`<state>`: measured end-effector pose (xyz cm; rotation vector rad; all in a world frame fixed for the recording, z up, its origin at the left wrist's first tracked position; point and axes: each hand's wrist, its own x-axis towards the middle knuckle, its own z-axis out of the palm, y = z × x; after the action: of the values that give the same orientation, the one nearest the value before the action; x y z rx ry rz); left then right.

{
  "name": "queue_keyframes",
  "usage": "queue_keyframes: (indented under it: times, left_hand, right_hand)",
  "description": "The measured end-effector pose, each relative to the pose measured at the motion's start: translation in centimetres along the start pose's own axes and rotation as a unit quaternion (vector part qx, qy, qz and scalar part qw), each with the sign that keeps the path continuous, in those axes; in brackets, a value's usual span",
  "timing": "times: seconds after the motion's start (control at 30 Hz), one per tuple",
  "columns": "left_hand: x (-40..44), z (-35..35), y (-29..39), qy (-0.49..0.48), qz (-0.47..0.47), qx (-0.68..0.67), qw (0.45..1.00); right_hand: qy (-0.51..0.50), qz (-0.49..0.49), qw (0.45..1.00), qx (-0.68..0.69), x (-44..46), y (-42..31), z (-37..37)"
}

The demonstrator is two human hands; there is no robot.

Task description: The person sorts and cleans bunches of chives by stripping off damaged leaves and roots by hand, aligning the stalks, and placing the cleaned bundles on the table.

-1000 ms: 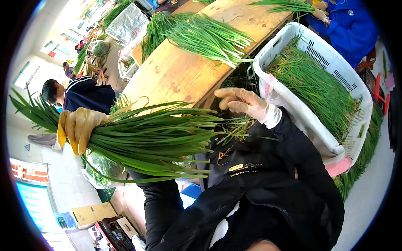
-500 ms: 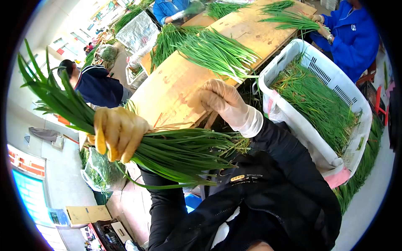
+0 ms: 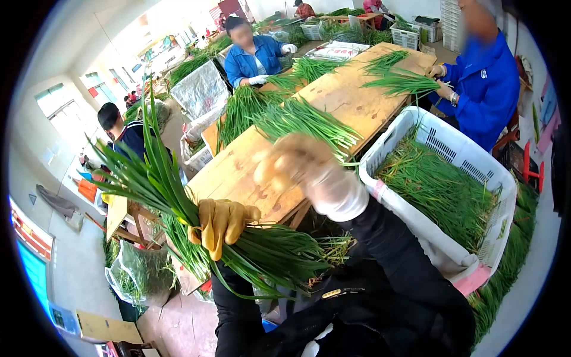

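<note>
My left hand [image 3: 221, 227], in a yellowed glove, is closed round the middle of a bunch of garlic chives [image 3: 276, 253]. Long leaves fan out to the upper left of it, and the other end points right, towards my body. My right hand [image 3: 312, 172], in a pale glove, is raised over the near edge of the wooden table [image 3: 235, 172], apart from the bunch. Motion smears its fingers, so I cannot make out their shape or anything in them. Beyond that hand, a pile of garlic chives [image 3: 306, 122] with white stem ends lies on the table.
At my right stands a white plastic basket [image 3: 505, 220] filled with loose green leaves [image 3: 440, 184]. A person in blue [image 3: 485, 89] handles chives across the table; another person [image 3: 253, 56] sits at its far left side. A bag of greens [image 3: 143, 268] lies on the floor at left.
My view has tilted up, showing more of the room. My left hand keeps its grip on the chives, whose leaves now point more upward. My right hand has moved and blurred.
</note>
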<state>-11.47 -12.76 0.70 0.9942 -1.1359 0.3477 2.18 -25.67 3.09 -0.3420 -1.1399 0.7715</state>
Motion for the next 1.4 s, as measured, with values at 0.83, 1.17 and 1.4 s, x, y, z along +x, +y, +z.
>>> queue_keyframes:
  times: [0.83, 1.17, 1.4]
  left_hand:
    - [6.6, -1.8, -12.2, 0.232, -0.160, 0.586, 0.760]
    - [-15.1, 0.9, -12.7, 0.396, -0.540, 0.263, 0.695]
    - [-12.5, 3.0, -13.0, 0.458, -0.305, 0.358, 0.755]
  right_hand:
    - [0.228, 0.003, 0.922, -0.314, -5.7, 4.7, -13.3]
    - [0.309, -0.074, 0.947, -0.054, -9.2, -10.5, -19.8]
    - [0.238, -0.088, 0.967, -0.002, -12.3, -9.8, -21.8]
